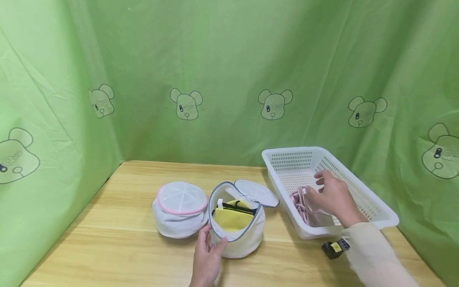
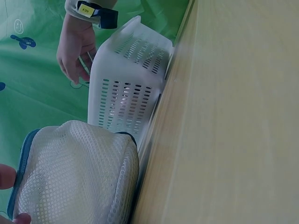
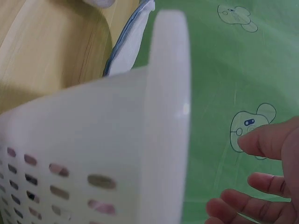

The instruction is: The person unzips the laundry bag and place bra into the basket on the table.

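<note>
My left hand (image 1: 208, 257) holds the near rim of a white mesh laundry bag (image 1: 247, 248) with grey-blue piping, thumb and fingers at its edge. The bag's round lid (image 1: 257, 193) is folded back to the right. Inside lies a yellow fabric item (image 1: 231, 220) with black trim and a white tag. Over the white plastic basket (image 1: 270, 163), my right hand (image 1: 335, 197) hovers with fingers loosely bent and nothing visible between them. Below it, a pink garment (image 1: 301, 205) with thin straps lies in the basket's near left corner, partly hidden by the hand.
A second mesh laundry bag (image 1: 179, 223), with pink piping and its lid closed, stands left of the first one. The wooden table (image 1: 132, 183) is enclosed by green curtains (image 1: 229, 52) at the back and sides. A black wrist strap (image 1: 333, 249) sits at the right cuff.
</note>
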`<state>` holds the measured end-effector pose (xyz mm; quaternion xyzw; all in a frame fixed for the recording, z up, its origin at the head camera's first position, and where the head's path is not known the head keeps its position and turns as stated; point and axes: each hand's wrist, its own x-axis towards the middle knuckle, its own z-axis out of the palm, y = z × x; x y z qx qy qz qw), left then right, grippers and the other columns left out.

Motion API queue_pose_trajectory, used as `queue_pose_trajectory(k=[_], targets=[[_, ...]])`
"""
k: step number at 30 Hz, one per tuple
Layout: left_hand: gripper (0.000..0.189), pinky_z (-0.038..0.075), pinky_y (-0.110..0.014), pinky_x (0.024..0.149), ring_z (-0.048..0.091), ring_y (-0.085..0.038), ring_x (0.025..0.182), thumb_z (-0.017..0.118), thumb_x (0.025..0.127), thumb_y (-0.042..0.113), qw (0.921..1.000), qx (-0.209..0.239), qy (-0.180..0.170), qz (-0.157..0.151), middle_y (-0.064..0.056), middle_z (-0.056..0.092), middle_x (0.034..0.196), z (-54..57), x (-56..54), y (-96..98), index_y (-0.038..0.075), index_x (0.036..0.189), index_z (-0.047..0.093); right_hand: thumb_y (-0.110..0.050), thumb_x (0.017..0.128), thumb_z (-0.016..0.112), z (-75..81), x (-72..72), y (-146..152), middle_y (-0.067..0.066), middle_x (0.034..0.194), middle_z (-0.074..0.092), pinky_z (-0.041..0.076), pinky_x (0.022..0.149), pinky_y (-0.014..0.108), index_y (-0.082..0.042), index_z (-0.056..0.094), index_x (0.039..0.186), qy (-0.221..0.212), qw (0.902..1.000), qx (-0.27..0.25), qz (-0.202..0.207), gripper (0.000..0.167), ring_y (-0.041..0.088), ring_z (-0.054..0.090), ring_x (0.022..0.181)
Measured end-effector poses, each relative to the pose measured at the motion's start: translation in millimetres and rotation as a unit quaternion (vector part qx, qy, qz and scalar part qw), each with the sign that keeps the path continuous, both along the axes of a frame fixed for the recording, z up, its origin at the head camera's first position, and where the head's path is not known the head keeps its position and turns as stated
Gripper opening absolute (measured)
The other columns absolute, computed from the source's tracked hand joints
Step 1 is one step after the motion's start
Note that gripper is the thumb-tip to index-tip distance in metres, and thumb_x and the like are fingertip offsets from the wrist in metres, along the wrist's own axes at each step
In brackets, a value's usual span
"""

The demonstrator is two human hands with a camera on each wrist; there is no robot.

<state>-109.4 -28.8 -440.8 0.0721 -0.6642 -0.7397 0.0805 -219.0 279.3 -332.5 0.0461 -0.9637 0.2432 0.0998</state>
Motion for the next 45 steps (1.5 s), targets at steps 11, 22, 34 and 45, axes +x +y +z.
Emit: queue_pose_trajectory(k=[11,22,34,45], targets=[[0.057,0.024,-0.056,0.111,0.020,-0.047,0.139,0.069,0.087,0.012,1.0000,-0.003,-0.004,0.001,-0.030,0.027,0.150,-0.9,-0.6,-0.3,-0.002,0.136,0.042,-0.028,0.090,0.064,2.9,1.8,-14.5,0.031,0.114,0.058,0.052,0.079,0.055,0.006,0.046,0.125,0.002,0.9999,-0.004,0.011,0.052,0.042,0.060,0.099],[0.057,0.024,-0.055,0.111,0.020,-0.047,0.139,0.069,0.087,0.012,1.0000,-0.002,-0.008,0.003,-0.030,0.026,0.151,-1.4,-0.8,0.2,-0.001,0.136,0.042,-0.026,0.090,0.065,5.8,2.3,-29.5,0.029,0.113,0.059,0.053,0.080,0.053,0.005,0.048,0.123,-0.001,0.9997,-0.010,0.023,0.048,0.040,0.062,0.097],[0.057,0.024,-0.056,0.111,0.019,-0.047,0.139,0.069,0.087,0.012,1.0000,-0.003,-0.002,-0.001,-0.030,0.027,0.150,-0.4,-0.7,-0.9,-0.002,0.136,0.042,-0.024,0.089,0.067,6.2,3.8,-43.8,0.026,0.112,0.061,0.055,0.077,0.050,0.003,0.053,0.117,0.020,0.9986,-0.017,0.046,0.042,0.037,0.065,0.094],[0.057,0.024,-0.056,0.111,0.019,-0.048,0.139,0.068,0.087,0.012,1.0000,-0.002,-0.002,-0.003,-0.031,0.025,0.151,-0.9,-0.9,-0.9,-0.001,0.136,0.042,-0.021,0.088,0.068,1.9,1.6,-60.0,0.024,0.109,0.063,0.055,0.076,0.049,0.002,0.056,0.113,0.036,0.9974,-0.009,0.062,0.037,0.037,0.066,0.091]])
